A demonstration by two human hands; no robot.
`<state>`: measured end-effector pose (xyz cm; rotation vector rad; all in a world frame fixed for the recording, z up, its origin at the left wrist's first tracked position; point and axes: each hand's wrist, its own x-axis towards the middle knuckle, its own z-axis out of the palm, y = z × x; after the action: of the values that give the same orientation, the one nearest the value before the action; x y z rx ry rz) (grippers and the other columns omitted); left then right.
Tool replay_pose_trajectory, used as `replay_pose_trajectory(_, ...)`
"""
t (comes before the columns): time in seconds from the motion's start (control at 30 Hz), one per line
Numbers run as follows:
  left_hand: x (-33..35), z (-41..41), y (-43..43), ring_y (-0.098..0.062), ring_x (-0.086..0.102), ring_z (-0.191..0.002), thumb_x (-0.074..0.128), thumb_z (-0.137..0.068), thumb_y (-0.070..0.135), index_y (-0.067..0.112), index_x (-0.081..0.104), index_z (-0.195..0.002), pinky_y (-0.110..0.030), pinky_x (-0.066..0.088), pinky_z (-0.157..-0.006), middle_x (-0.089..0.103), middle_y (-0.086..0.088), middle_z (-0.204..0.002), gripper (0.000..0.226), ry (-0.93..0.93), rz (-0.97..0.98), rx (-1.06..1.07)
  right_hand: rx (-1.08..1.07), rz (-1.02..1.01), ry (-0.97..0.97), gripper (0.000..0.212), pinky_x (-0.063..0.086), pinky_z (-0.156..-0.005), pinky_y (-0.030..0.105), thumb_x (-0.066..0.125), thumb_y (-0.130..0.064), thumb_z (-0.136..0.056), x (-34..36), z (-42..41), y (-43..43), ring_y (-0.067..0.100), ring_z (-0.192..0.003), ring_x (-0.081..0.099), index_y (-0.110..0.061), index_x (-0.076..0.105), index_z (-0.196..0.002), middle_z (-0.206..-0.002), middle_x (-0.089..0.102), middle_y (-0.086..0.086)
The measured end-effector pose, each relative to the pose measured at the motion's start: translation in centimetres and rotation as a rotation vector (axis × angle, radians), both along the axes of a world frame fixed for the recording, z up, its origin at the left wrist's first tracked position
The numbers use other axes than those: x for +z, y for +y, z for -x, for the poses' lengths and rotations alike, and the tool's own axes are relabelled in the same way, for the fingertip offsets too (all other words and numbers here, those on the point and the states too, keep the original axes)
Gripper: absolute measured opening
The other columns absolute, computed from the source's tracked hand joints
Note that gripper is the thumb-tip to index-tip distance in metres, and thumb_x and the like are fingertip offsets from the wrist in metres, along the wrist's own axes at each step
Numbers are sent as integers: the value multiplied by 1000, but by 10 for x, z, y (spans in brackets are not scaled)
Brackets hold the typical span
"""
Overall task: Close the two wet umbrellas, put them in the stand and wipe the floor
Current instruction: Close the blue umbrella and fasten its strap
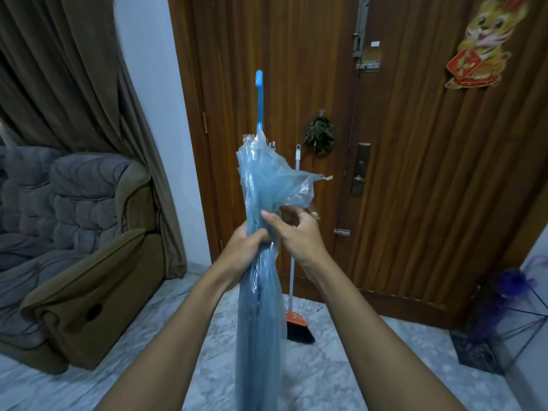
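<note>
In the head view, the umbrella [261, 185] is folded, and its clear blue canopy is loose and crumpled. It stands upright at the centre, in front of the far wooden door [415, 143]. Its blue handle [259, 96] points up, and its lower end runs out of view. The left hand [246, 247] grips its middle; the right hand [299, 235] pinches a loose fold.

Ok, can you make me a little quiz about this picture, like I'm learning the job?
1. True or false: the blue umbrella is folded, with its handle pointing up.
2. What leans against the wooden door? A. broom B. ladder C. bicycle
3. Fill in: the hand wrapped round the umbrella's middle is the ____ hand.
Key: 1 true. 2 A. 3 left: the left hand grips it.
</note>
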<state>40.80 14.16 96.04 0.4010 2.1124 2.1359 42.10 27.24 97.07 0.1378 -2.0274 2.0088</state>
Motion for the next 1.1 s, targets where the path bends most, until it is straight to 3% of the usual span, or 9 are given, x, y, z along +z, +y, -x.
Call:
replay_pose_trajectory(0.1,0,-1,10,-18,65,-65,48,-85,-1,17,55,-121,-31,52,-57,67,-7,-79,40,-7,-23,7,-59,6,-5,54,57,-82,19,81,-41,-77,-1,3,5,7,-102,67,-13,62,-120,-114,69,-2)
replay_pose_trajectory(0.23,0,0,18,-22,64,-70,48,-83,1,20,45,-135,-33,53,-61,66,-12,-91,55,-14,-11,27,-52,75,-24,47,55,-69,14,82,-33,-79,1,2,11,6,-92,70,-12,62,-117,-104,72,-2)
replay_pose_trajectory(0.5,5,-4,21,-15,57,-59,43,-84,0,13,48,-129,-28,48,-53,59,-8,-76,47,-29,50,-51,42,101,-67,51,54,-71,13,84,-32,-76,3,3,17,7,-99,69,-18,59,-118,-110,71,-5)
replay_pose_trajectory(0.6,3,-2,19,-20,63,-76,49,-74,13,27,46,-126,-34,54,-68,64,-9,-93,54,-20,114,-77,21,111,-88,47,54,-66,12,85,-25,-75,3,6,19,8,-94,69,-17,59,-114,-108,70,-3)
replay_pose_trajectory(0.7,-1,4,19,-24,64,-102,54,-86,15,29,21,-139,-44,56,-90,56,-8,-114,64,-34,177,-36,-24,111,-86,46,60,-74,23,84,-18,-75,0,9,17,13,-95,71,-18,59,-114,-107,71,0)
replay_pose_trajectory(0.77,-2,5,19,-20,65,-103,59,-92,17,32,10,-139,-41,57,-89,53,-3,-116,70,-4,229,7,-72,69,-83,42,60,-79,28,84,-19,-75,-1,12,15,14,-98,69,-21,59,-109,-107,70,-3)
replay_pose_trajectory(0.97,-7,4,15,-16,63,-112,81,-64,40,35,24,-136,-39,57,-91,57,3,-125,92,135,258,24,-144,10,-48,32,56,-75,22,85,-21,-75,-1,12,8,3,-88,64,-21,59,-92,-95,66,-9)
replay_pose_trajectory(1.03,-9,8,14,-18,65,-110,85,-57,32,33,30,-134,-41,58,-89,60,0,-123,94,138,236,42,-125,-10,-52,29,57,-81,27,85,-23,-74,0,12,7,3,-89,64,-22,60,-88,-94,67,-8)
replay_pose_trajectory(1.1,-10,10,14,-19,68,-105,82,-65,18,31,37,-132,-41,60,-85,65,-2,-118,82,145,197,59,-92,-62,-37,26,57,-84,26,85,-28,-75,2,13,8,5,-91,67,-21,65,-89,-96,70,-7)
